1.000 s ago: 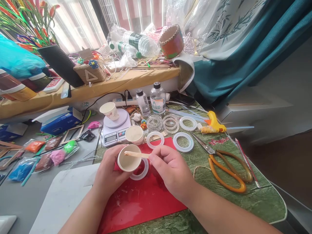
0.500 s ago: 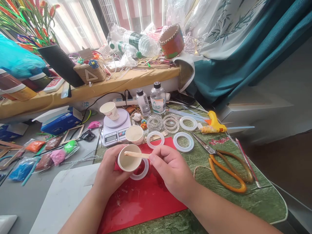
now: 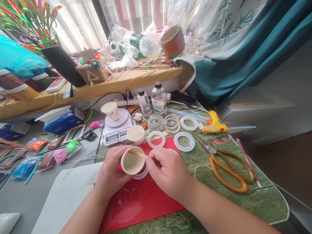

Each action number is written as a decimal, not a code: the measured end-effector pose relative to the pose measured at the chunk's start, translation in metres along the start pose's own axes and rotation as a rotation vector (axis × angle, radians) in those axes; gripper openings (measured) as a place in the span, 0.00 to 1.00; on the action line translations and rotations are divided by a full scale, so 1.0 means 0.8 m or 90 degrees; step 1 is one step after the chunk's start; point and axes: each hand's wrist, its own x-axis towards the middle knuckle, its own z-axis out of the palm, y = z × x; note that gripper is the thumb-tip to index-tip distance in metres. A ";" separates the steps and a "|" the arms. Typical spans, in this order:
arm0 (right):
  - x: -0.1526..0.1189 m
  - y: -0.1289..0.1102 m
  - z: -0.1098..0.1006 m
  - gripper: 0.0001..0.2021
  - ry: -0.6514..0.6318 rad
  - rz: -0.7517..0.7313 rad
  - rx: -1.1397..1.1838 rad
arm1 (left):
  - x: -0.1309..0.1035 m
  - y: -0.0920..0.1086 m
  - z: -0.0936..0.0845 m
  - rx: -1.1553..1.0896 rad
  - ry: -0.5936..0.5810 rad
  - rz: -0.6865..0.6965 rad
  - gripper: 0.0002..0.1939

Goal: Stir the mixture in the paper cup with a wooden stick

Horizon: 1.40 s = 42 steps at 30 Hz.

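My left hand (image 3: 114,167) is wrapped round a paper cup (image 3: 133,165), its mouth tipped toward me. A thin wooden stick (image 3: 138,153) is pinched in my right hand (image 3: 168,170), with its far end inside the cup near the back wall. Below the cup, a white ring mould (image 3: 141,175) lies partly hidden on a red mat (image 3: 143,208). Another ring mould (image 3: 156,139) sits at the mat's far edge, close to a second paper cup (image 3: 135,134). What is at the bottom of the held cup I cannot make out.
Behind stand a kitchen scale (image 3: 114,135) bearing a paper cup (image 3: 110,110), and two clear bottles (image 3: 159,100) with black caps. To the right lie scissors (image 3: 219,159), a yellow glue gun (image 3: 214,123) and a pencil (image 3: 248,162). Bagged coloured clay (image 3: 24,167) lies at left.
The stick has swung to the back of the cup and its tip sits deeper inside. The held cup has shifted slightly right and down in view.
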 end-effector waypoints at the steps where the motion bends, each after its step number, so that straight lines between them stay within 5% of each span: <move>1: 0.000 0.001 0.001 0.17 -0.016 -0.012 -0.026 | 0.000 0.000 0.000 0.000 0.000 0.004 0.29; 5: 0.001 0.003 0.004 0.15 -0.093 0.097 0.096 | 0.000 0.001 0.000 -0.005 0.005 0.003 0.30; 10: 0.002 0.000 0.002 0.17 -0.002 0.160 0.180 | 0.000 0.001 -0.001 -0.014 0.005 -0.010 0.30; 18: 0.001 0.002 0.003 0.18 -0.013 0.043 0.000 | 0.002 0.001 0.001 -0.009 -0.003 -0.001 0.29; 22: 0.002 0.004 0.007 0.15 -0.072 0.153 0.146 | 0.001 0.001 0.001 -0.008 0.002 -0.005 0.30; 27: 0.007 0.001 0.002 0.17 0.010 0.201 0.301 | 0.001 0.001 -0.001 -0.012 0.004 0.000 0.30; 42: 0.002 0.000 -0.002 0.17 0.030 0.141 0.225 | 0.000 -0.003 0.001 0.011 0.006 0.019 0.29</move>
